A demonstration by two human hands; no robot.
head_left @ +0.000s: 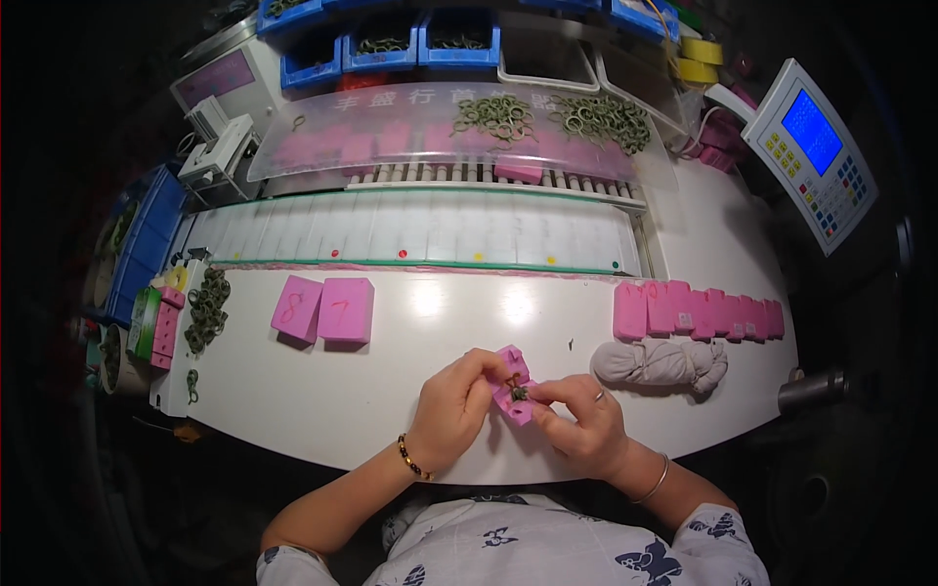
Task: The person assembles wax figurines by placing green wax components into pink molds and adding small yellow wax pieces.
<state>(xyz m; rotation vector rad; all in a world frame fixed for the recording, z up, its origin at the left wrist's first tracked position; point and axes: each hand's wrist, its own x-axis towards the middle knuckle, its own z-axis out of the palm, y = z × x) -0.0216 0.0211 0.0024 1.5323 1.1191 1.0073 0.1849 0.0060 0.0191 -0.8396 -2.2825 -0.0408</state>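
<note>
Near the table's front edge, my left hand (451,405) is closed on a small pink rubber mould (515,359), which is spread apart. A small dark green piece (519,394), ring-like as far as I can make out, sits in the mould's middle. The fingers of my right hand (583,420) come in from the other side and pinch at this green piece, against the mould's edge. My fingertips partly cover both. Two more pink mould blocks (346,311) with red marks lie to the left.
Green ring-shaped pieces lie in a pile (207,311) at left and on a clear plastic sheet (322,112) behind. A white tied cloth bundle (660,364) and a row of pink blocks (699,311) are at right. A keypad display (811,146) and blue bins (459,41) stand beyond.
</note>
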